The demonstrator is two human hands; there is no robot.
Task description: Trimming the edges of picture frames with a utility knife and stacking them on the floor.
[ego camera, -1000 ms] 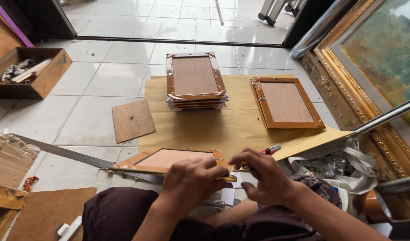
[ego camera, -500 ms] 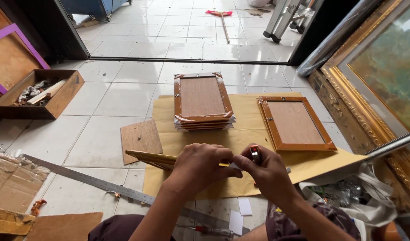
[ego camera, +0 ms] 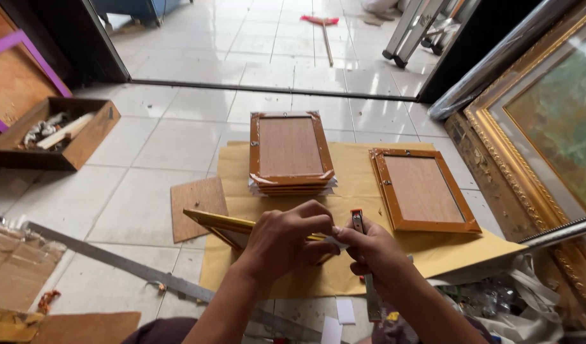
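Note:
My left hand (ego camera: 286, 245) grips a small wooden picture frame (ego camera: 217, 224) held on edge above the brown paper sheet (ego camera: 353, 175). My right hand (ego camera: 372, 255) is closed around a utility knife (ego camera: 357, 220) with an orange tip, held against the frame's right end. Both hands meet over the near part of the paper. A stack of similar frames (ego camera: 290, 150) lies face down further out on the paper. One more frame (ego camera: 421, 190) lies face down to the right of the stack.
A long metal ruler (ego camera: 124, 263) lies across the tiled floor at lower left beside a brown board piece (ego camera: 197, 199). A wooden tray with tools (ego camera: 54, 132) sits at left. A large gold-framed painting (ego camera: 548, 121) leans at right. Plastic scraps (ego camera: 509, 306) lie lower right.
The frame has been lifted from near my lap and turned on edge. Both hands moved forward over the paper with it, and the knife now touches the frame's end.

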